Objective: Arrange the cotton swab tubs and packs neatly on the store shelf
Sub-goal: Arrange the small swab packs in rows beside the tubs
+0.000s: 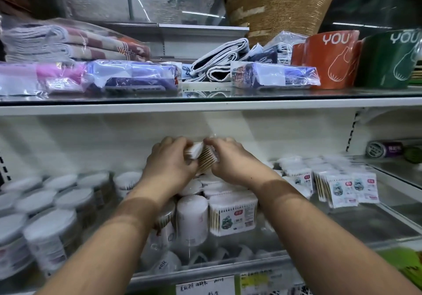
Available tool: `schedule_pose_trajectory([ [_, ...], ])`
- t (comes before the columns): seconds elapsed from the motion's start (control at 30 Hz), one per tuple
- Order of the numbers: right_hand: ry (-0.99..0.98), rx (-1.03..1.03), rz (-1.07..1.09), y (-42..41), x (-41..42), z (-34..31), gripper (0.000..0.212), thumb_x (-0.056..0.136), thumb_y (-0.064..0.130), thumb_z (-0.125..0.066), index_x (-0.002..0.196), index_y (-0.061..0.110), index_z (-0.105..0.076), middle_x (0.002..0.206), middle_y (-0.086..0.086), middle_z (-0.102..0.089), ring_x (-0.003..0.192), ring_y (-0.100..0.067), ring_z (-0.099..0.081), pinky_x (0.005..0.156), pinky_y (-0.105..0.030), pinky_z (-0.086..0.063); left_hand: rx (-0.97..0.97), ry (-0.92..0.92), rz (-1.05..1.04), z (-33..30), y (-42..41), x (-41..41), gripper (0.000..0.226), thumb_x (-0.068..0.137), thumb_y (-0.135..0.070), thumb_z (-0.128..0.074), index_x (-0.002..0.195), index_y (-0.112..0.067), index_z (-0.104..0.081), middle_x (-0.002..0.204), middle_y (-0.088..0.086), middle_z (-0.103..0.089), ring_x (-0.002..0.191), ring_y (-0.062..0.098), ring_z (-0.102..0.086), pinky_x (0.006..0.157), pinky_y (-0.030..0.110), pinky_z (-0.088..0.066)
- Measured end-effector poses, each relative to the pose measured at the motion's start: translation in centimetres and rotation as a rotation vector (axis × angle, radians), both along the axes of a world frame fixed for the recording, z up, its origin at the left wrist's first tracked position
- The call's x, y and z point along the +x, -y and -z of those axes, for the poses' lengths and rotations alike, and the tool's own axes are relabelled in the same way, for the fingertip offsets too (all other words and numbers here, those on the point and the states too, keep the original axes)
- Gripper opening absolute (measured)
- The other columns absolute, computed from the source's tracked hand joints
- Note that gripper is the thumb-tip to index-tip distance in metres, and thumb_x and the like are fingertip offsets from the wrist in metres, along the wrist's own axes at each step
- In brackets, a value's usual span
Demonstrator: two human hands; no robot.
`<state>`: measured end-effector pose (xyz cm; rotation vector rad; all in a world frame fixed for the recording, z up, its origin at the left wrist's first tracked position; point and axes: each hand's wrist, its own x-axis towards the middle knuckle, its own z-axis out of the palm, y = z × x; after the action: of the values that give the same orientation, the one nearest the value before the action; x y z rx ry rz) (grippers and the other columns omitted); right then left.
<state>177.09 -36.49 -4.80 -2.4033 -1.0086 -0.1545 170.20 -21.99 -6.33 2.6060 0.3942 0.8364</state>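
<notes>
Both hands meet at the back of the lower white store shelf (356,224), raised above the stock. The left hand (170,164) and the right hand (233,160) each curl their fingers round opposite sides of one clear plastic pack of wooden-stick cotton swabs (204,157), held tilted in the air between them, white tips towards the left hand.

Directly below stand a white cylindrical swab tub (191,220) and, just beside it on the right, a rectangular clear pack of swabs with a printed label (233,217). To the left, round clear tubs with white tops (49,233) fill the shelf in rows, blurred. To the right, small flat labelled swab packs (347,187) stand upright in a row.

On the glass shelf above lie folded towels in plastic wrap (75,41), and at its right end stand an orange mug-shaped tub (331,59) and a green one (388,59).
</notes>
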Motion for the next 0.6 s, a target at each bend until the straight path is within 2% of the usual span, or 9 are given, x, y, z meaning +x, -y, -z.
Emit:
schedule_pose_trajectory([
  [0.1, -0.013, 0.015, 0.000, 0.7, 0.1, -0.1, 0.067, 0.087, 0.018, -0.058, 0.148, 0.033, -0.034, 0.140, -0.007, -0.037, 0.134, -0.025, -0.038, 0.111, -0.034, -0.033, -0.015, 0.046, 0.043, -0.3, 0.4, 0.3, 0.045, 0.081, -0.032, -0.066, 0.125, -0.029, -0.057, 0.122, 0.002, -0.054, 0.117, 0.025, -0.049, 0.099, 0.039, -0.044],
  [0.23, 0.001, 0.082, 0.005, 2.2, 0.6, -0.2, 0.069, 0.086, 0.013, -0.058, 0.148, 0.033, -0.032, 0.134, -0.003, -0.036, 0.115, -0.021, -0.050, 0.099, -0.033, -0.046, -0.003, 0.133, 0.120, -0.6, 1.7, 1.1, 0.043, 0.082, -0.035, -0.068, 0.124, -0.028, -0.059, 0.118, 0.000, -0.055, 0.115, 0.024, -0.050, 0.098, 0.038, -0.044],
  [0.3, 0.047, 0.157, 0.035, 3.0, 1.2, -0.3, 0.062, 0.088, 0.011, -0.058, 0.145, 0.027, -0.040, 0.132, -0.005, -0.040, 0.109, -0.021, -0.053, 0.097, -0.032, -0.047, 0.000, 0.174, 0.165, -0.9, 2.6, 1.6, 0.044, 0.082, -0.033, -0.068, 0.125, -0.027, -0.059, 0.120, -0.001, -0.054, 0.117, 0.023, -0.049, 0.100, 0.039, -0.043],
  [0.4, 0.177, 0.285, 0.117, 4.6, 2.3, -0.4, 0.049, 0.089, 0.009, -0.061, 0.137, 0.018, -0.054, 0.124, -0.011, -0.050, 0.110, -0.025, -0.056, 0.100, -0.025, -0.041, -0.003, 0.204, 0.224, -1.1, 4.2, 2.5, 0.043, 0.083, -0.032, -0.068, 0.125, -0.027, -0.058, 0.121, -0.003, -0.054, 0.118, 0.020, -0.048, 0.101, 0.036, -0.042],
  [0.5, 0.258, 0.344, 0.139, 6.6, 3.6, -0.5, 0.040, 0.087, 0.012, -0.065, 0.126, 0.021, -0.063, 0.104, -0.005, -0.054, 0.092, -0.021, -0.059, 0.085, -0.019, -0.041, 0.011, 0.238, 0.276, -1.5, 6.0, 3.5, 0.040, 0.085, -0.030, -0.067, 0.124, -0.031, -0.057, 0.117, -0.004, -0.057, 0.115, 0.018, -0.051, 0.097, 0.034, -0.044],
  [0.6, 0.253, 0.402, 0.191, 9.2, 4.7, -0.7, 0.042, 0.086, 0.021, -0.070, 0.127, 0.027, -0.063, 0.104, 0.000, -0.050, 0.091, -0.017, -0.059, 0.091, -0.023, -0.045, 0.050, 0.226, 0.318, -1.9, 8.0, 4.8, 0.041, 0.087, -0.026, -0.062, 0.127, -0.029, -0.054, 0.114, -0.002, -0.063, 0.110, 0.020, -0.057, 0.090, 0.035, -0.048],
])
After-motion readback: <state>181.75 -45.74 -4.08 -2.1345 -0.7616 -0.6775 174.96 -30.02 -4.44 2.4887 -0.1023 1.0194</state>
